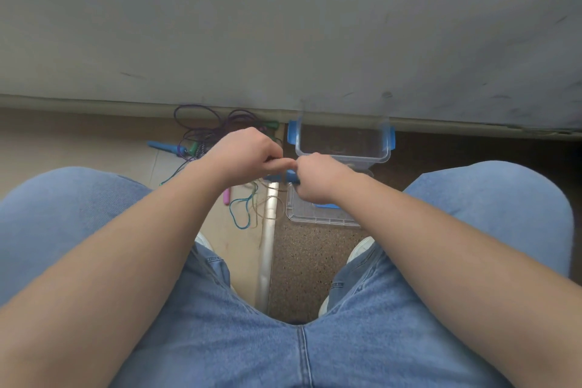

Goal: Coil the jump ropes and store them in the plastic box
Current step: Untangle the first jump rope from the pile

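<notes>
Person seated, knees apart. Both hands meet above the floor: right hand (318, 178) closed around a blue handle (291, 175), left hand (248, 153) pinching, probably cord (too blurred to confirm). Lid (315, 214) below. Beyond, clear box (343, 143), open; tangled ropes (214, 132) left of it.

A seated person's left hand (244, 154) and right hand (318, 178) meet, gripping a blue jump-rope handle (291, 175) above tangled ropes (214, 132), beside a clear plastic box (343, 142).
</notes>
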`<state>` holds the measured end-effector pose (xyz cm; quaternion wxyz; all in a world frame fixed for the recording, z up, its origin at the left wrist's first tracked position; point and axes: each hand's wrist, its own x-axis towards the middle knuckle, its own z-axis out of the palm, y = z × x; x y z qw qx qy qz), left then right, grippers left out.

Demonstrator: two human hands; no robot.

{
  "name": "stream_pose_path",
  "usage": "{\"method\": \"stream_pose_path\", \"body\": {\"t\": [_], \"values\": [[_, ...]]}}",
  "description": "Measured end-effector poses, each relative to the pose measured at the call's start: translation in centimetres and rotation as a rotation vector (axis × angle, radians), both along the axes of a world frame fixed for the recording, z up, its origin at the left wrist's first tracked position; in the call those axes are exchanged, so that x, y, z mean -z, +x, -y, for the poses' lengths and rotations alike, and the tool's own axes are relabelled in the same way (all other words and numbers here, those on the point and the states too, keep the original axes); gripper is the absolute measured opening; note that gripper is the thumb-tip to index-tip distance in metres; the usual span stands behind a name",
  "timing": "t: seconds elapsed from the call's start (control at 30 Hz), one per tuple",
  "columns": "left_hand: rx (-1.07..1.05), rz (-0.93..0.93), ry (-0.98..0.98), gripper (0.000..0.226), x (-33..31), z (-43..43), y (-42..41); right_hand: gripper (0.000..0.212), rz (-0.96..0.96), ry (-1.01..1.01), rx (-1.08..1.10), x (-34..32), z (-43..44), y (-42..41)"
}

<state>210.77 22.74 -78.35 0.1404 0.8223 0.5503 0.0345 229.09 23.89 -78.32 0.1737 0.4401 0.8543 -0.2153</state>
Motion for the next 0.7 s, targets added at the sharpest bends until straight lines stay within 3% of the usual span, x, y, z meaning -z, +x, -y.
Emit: {"method": "stream_pose_path", "body": {"t": [0.07, 0.13, 0.27, 0.33, 0.4, 0.47, 0.53, 0.63, 0.7], "values": [[-0.014, 0.023, -0.026, 0.063, 0.1, 0.0, 0.0, 0.014, -0.023, -0.040, -0.144, -0.3, 0.2, 0.1], [-0.125, 0.199, -0.159, 0.063, 0.0, 0.3, 0.0, 0.018, -0.137, -0.129, -0.147, -0.7, 0.0, 0.7], [-0.473, 0.532, -0.288, 0.060, -0.1, 0.4, -0.3, 0.022, -0.611, -0.351, 0.167, -1.2, -0.1, 1.0], [-0.544, 0.539, -0.246, 0.052, -0.4, 0.6, 0.0, 0.020, -0.869, -0.404, 0.384, -1.1, -0.3, 0.5], [-0.478, 0.437, -0.212, 0.047, -0.5, 1.2, 0.7, 0.018, -0.955, -0.323, 0.587, -0.9, -0.9, 0.3], [-0.356, 0.343, -0.229, 0.043, -0.4, 1.9, 1.5, 0.022, -0.792, -0.126, 0.669, -0.5, -2.0, 0.8], [-0.231, 0.294, -0.234, 0.037, -0.3, 2.3, 1.8, 0.016, -0.507, 0.012, 0.632, 0.0, -2.5, 1.5], [-0.039, 0.188, -0.137, 0.040, -0.6, 2.3, 2.2, 0.008, -0.151, 0.064, 0.398, 0.4, -2.1, 1.6], [0.053, 0.086, -0.039, 0.046, -0.9, 2.1, 2.1, 0.007, -0.041, 0.077, 0.220, 0.4, -1.0, 0.9]]}}
